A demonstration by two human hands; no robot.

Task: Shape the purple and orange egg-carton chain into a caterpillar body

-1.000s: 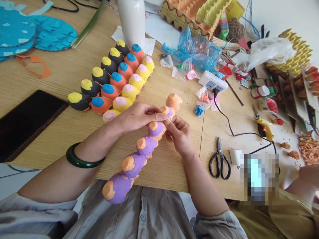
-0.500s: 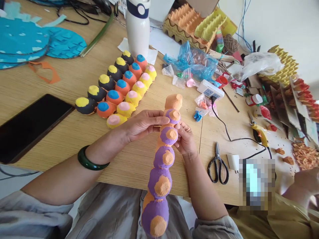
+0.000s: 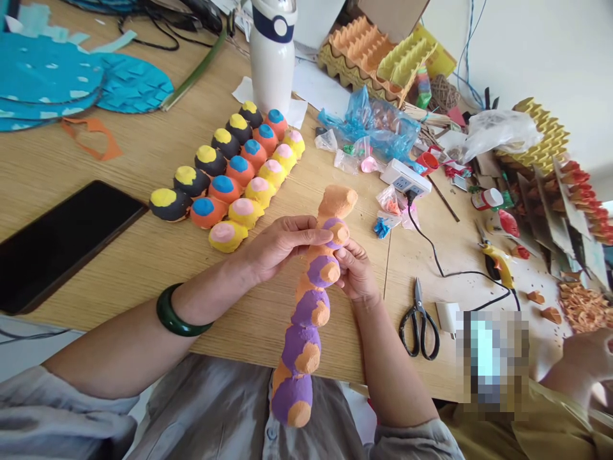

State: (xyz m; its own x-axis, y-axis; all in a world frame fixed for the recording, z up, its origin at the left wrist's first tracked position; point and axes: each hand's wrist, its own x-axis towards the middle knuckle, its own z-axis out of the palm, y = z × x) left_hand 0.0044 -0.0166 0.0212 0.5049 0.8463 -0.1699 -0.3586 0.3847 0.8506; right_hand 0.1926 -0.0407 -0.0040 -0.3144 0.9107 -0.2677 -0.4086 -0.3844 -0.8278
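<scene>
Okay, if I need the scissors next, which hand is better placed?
Probably your right hand: the scissors lie on that side, while your left hand would have to reach across. Both hands hold the purple-and-orange strip, so the left would need to support it alone.

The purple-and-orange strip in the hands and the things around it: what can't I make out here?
Head view: underside of the strip, turned away from the camera.
Head view: some fingertips of the left hand and right hand, behind the strip.
Head view: one end of the black-screened device, cut off by the left edge.
Head view: whatever the pixelated patch covers.
</scene>
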